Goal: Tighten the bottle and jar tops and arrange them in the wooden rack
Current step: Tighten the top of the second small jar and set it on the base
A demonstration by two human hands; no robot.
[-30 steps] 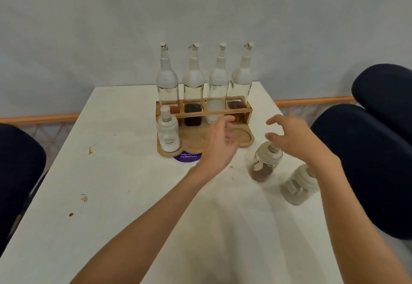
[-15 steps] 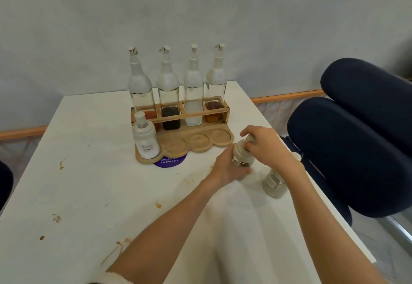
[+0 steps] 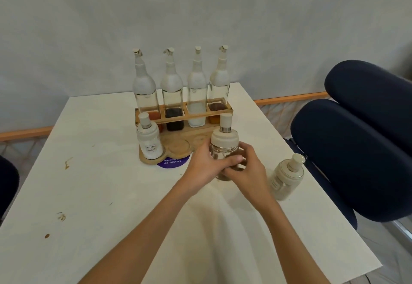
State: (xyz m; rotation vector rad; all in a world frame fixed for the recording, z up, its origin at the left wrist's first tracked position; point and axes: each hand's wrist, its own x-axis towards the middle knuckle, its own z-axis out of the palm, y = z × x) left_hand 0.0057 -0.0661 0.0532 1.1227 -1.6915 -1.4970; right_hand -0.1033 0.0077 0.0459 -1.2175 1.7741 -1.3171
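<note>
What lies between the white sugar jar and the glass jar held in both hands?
Empty round recesses in the front ledge of the light wooden rack, in the head view.

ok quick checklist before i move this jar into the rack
1. Grip on the clear glass jar with cream lid, left hand and right hand: ok.
2. Its lid tight: cannot tell.
3. Round front slots free in the light wooden rack: ok.
4. White sugar jar seated in leftmost front slot: ok.
5. Second cream-lidded jar, on the white table, racked: not ok.
</note>
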